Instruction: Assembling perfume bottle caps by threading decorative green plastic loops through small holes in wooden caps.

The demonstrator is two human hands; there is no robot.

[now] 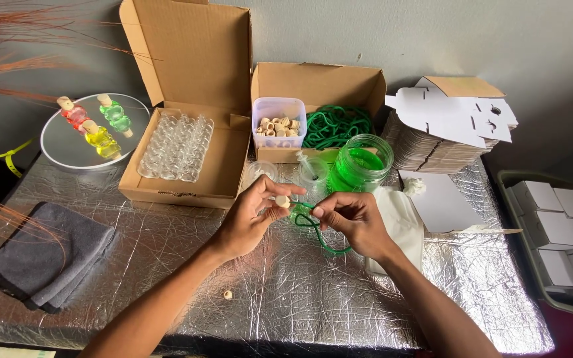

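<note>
My left hand (253,215) pinches a small pale wooden cap (282,201) between thumb and fingers above the foil-covered table (167,265). My right hand (356,222) holds a thin green cord (316,229) by its end, close to the cap; the cord loops down below both hands. A small green-filled bottle seems to sit behind the fingers, mostly hidden. Just beyond the hands stands a glass jar of green liquid (359,164).
An open cardboard box of empty clear bottles (177,146) stands at the left. A tub of wooden caps (278,124) and a box of green cords (336,122) lie behind. Round mirror with three coloured bottles (94,126), grey cloth (48,255), flat card stacks (445,126), a loose cap (227,294).
</note>
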